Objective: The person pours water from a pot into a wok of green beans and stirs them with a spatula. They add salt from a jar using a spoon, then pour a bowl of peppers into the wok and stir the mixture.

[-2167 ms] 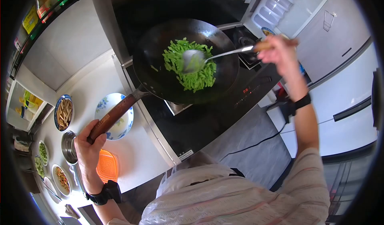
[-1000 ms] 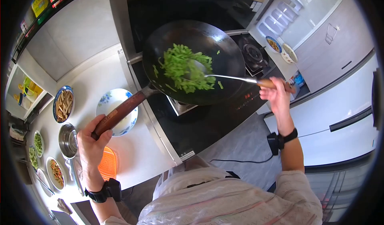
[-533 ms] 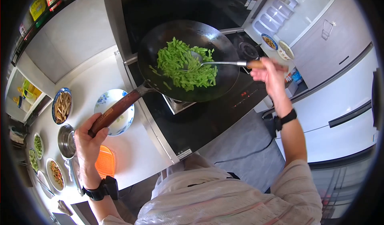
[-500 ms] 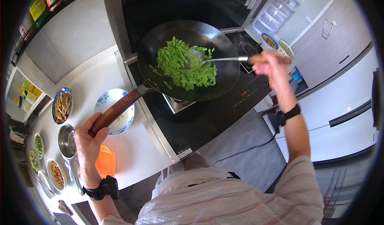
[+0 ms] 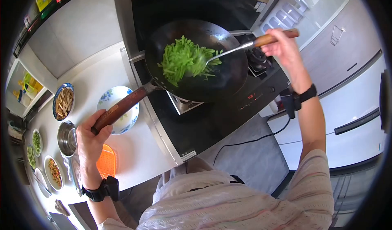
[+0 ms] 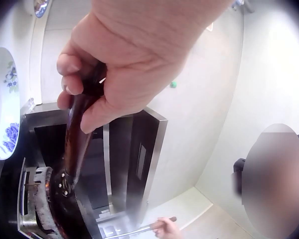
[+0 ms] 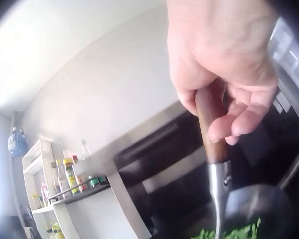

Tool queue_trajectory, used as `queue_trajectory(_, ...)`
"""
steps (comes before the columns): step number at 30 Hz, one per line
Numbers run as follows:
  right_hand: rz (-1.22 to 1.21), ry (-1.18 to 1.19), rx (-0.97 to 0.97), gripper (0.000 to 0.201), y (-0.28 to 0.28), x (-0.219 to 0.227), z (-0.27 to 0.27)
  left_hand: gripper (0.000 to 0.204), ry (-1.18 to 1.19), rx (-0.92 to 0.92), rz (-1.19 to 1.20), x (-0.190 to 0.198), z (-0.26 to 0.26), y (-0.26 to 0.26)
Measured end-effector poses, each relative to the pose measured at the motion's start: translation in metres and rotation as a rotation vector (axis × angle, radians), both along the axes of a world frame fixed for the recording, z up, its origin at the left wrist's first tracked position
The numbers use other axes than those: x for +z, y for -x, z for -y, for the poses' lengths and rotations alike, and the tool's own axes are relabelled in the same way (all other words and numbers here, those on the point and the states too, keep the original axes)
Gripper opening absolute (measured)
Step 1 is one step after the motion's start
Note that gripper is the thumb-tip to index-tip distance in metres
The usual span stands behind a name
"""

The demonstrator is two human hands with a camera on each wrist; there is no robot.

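Note:
My left hand (image 5: 90,142) grips the brown wooden handle (image 5: 122,107) of a dark wok (image 5: 224,81) on the stove. Thumb and fingers wrap round that handle in the left wrist view too. Sliced green vegetables (image 5: 183,60) lie heaped in the left half of the wok. With my right hand (image 5: 286,50) I hold a metal cooking ladle (image 5: 230,51) by its wooden handle (image 7: 212,124). The ladle's shaft slants down into the greens, and its head is hidden among them, blurred.
Left on the white counter stand a flowered plate (image 5: 110,126), a bowl of brown strips (image 5: 64,103), a steel saucepan (image 5: 67,138), an orange basket (image 5: 107,160) and a bowl of chopped mix (image 5: 54,173). A second burner (image 5: 259,58) lies right of the wok. Bottles (image 7: 70,174) line a shelf.
The ladle keeps stirring the greens, which now bunch further up and left. My right hand has risen with the ladle's handle tilted more steeply. My left hand stays on the wok handle.

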State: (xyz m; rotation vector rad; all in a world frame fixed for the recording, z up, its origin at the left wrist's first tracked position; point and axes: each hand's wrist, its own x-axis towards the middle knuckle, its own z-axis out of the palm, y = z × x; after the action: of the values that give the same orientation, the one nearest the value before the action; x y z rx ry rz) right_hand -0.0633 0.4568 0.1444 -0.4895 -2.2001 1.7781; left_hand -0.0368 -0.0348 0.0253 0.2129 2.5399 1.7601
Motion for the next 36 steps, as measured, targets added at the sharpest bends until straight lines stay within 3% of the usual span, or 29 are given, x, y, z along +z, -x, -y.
queue_trajectory(2, -0.146, -0.220, 0.023, 0.027, -0.005, 0.030, -0.008, 0.041, -0.020, 0.003, 0.022, 0.001, -0.001, 0.000)
queue_trajectory(6, -0.064, -0.553, 0.035, 0.026, -0.004, 0.073, -0.020, 0.041, 0.073, -0.003, -0.005, 0.003, 0.000, 0.001)
queue_trajectory(8, -0.040, -0.520, 0.019, 0.026, 0.001, 0.046, -0.003, 0.041, -0.014, -0.014, 0.017, 0.000, 0.001, 0.001)
queue_trajectory(10, -0.107, -0.112, 0.019, 0.025, 0.008, 0.006, 0.008, 0.041, -0.023, -0.014, 0.015, -0.001, 0.000, 0.000)
queue_trajectory(13, -0.208, -0.095, 0.135, 0.026, 0.006, 0.004, 0.015, 0.041, -0.033, -0.010, 0.014, 0.001, 0.000, 0.002)
queue_trajectory(16, -0.262, -0.327, 0.175, 0.024, 0.011, 0.021, 0.004, 0.042, -0.040, -0.011, 0.029, 0.000, 0.000, 0.001)
queue_trajectory(21, -0.327, -0.194, 0.354, 0.015, 0.022, -0.012, 0.026, 0.041, -0.017, -0.002, 0.019, 0.003, -0.002, 0.001)
queue_trajectory(25, -0.343, -0.250, 0.447, 0.015, -0.012, 0.018, 0.034, 0.040, 0.035, 0.015, 0.001, 0.005, -0.003, 0.002)
queue_trajectory(29, -0.364, -0.144, 0.270, 0.017, -0.060, 0.025, 0.025, 0.040, 0.012, 0.025, -0.011, 0.000, -0.001, 0.003)
queue_trajectory(34, -0.098, 0.255, -0.213, 0.022, -0.095, -0.089, -0.012, 0.040, 0.022, 0.018, 0.004, 0.003, -0.001, 0.003)
queue_trajectory(36, -0.128, 0.431, -0.274, 0.025, -0.086, -0.121, -0.008, 0.040, -0.002, 0.007, 0.020, 0.003, -0.002, 0.002)
